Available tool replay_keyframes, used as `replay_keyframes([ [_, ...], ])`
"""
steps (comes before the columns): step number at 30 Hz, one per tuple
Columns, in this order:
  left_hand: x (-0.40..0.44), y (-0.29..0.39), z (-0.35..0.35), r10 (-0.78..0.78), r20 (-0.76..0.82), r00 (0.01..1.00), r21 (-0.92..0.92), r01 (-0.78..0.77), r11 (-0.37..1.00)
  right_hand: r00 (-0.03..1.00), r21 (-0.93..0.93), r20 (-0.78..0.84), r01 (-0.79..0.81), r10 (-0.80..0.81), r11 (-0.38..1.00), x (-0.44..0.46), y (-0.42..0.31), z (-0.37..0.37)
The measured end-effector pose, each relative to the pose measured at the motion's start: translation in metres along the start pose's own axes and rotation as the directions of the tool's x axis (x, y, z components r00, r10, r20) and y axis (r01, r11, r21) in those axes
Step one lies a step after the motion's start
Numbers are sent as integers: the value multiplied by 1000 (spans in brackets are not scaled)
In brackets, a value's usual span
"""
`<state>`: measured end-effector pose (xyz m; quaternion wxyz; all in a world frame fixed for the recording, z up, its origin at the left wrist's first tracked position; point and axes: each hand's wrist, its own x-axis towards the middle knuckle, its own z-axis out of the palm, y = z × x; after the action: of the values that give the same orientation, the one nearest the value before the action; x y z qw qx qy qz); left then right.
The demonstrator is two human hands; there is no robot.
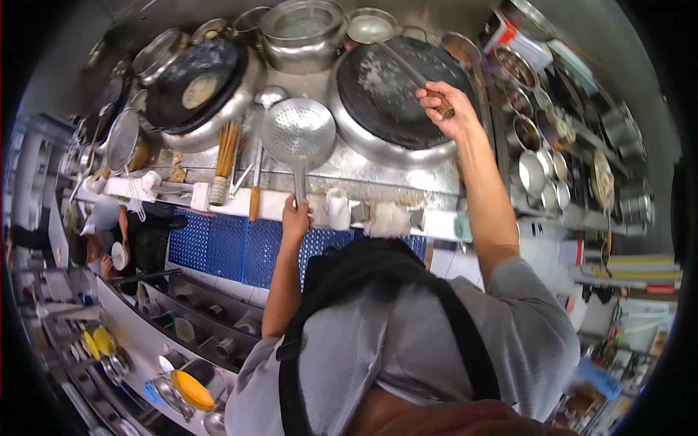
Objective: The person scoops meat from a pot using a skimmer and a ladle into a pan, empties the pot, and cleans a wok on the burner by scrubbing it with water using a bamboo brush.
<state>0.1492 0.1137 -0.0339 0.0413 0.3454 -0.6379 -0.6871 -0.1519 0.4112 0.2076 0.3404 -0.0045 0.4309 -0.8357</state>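
Note:
My left hand (296, 218) is closed round the handle of a perforated skimmer (299, 132), whose round bowl is over the steel counter between two woks. My right hand (448, 109) grips the wooden handle of a ladle (371, 27), its bowl at the far edge of the right-hand wok (403, 87). That wok is dark inside with pale patches. The left wok (196, 83) has a pale patch of something in it. Left of the skimmer lie a bamboo brush (225, 160) and a wooden-handled ladle (254, 200).
A large steel pot (302, 40) stands between the woks at the back. Steel bowls and pots (531, 173) fill a rack at right. White cloths (338, 209) lie along the counter's front edge. Another person (102, 247) is at far left.

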Motion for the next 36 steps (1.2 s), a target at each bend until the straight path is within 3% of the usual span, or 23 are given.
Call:
replay_keyframes([
  [4,-2,-1,8,28,-108,994,-22,-31,999,975,-290,-202,30,-92,957,-77,14,-24],
  [7,-6,0,6,32,-127,991,-69,-41,997,956,-503,-203,84,-213,860,-131,30,-64],
  [10,-12,3,-9,11,-106,994,-105,-22,994,845,-774,-302,53,-442,631,-182,58,-111],
  [13,-16,13,-12,-27,-94,995,24,29,999,666,-970,-206,-45,-716,237,-218,76,-193],
  [14,-7,7,-20,92,-131,987,272,-53,961,629,-950,-293,-105,-720,295,-230,83,-218],
  [16,6,-2,-23,338,-113,934,703,-165,692,629,-934,-355,-274,-691,231,-251,90,-238],
  [17,11,3,-18,465,-107,879,753,-234,615,627,-915,-385,-352,-677,195,-257,93,-248],
  [19,1,40,1,687,-73,723,842,-324,431,621,-936,-285,-345,-730,72,-261,114,-294],
  [20,0,58,12,631,-121,766,834,-267,483,631,-926,-280,-377,-723,29,-263,121,-303],
  [21,-6,81,27,644,-83,760,814,-321,484,647,-915,-272,-404,-712,-17,-264,126,-312],
  [22,-13,108,45,659,-50,751,791,-373,485,696,-851,-226,-482,-681,-209,-265,126,-324],
  [25,-30,173,99,763,263,590,746,-626,228,741,-856,-237,-465,-629,-225,-242,134,-289],
  [26,-32,187,114,762,396,512,693,-711,118,849,-870,-247,-407,-467,-280,-235,142,-288],
  [28,-41,221,137,575,715,399,499,-867,-19,807,-890,-451,-439,-381,122,-225,135,-283],
  [29,-31,227,142,557,744,368,468,-882,-43,797,-846,-521,-436,-306,307,-220,127,-279],
  [30,-27,232,152,602,684,413,486,-873,48,725,-737,-598,-330,-342,590,-224,111,-229],
  [31,-25,236,165,641,621,452,489,-862,134,709,-665,-548,-49,-443,745,-217,117,-228],
  [33,-16,217,187,772,417,480,380,-864,332,709,-727,-423,106,-564,679,-202,83,-181],
  [35,-29,193,214,743,335,580,376,-805,459,760,-917,-117,165,-640,364,-167,31,-146],
  [36,-28,171,227,764,369,530,393,-834,388,759,-986,59,146,-648,81,-137,12,-150],
])
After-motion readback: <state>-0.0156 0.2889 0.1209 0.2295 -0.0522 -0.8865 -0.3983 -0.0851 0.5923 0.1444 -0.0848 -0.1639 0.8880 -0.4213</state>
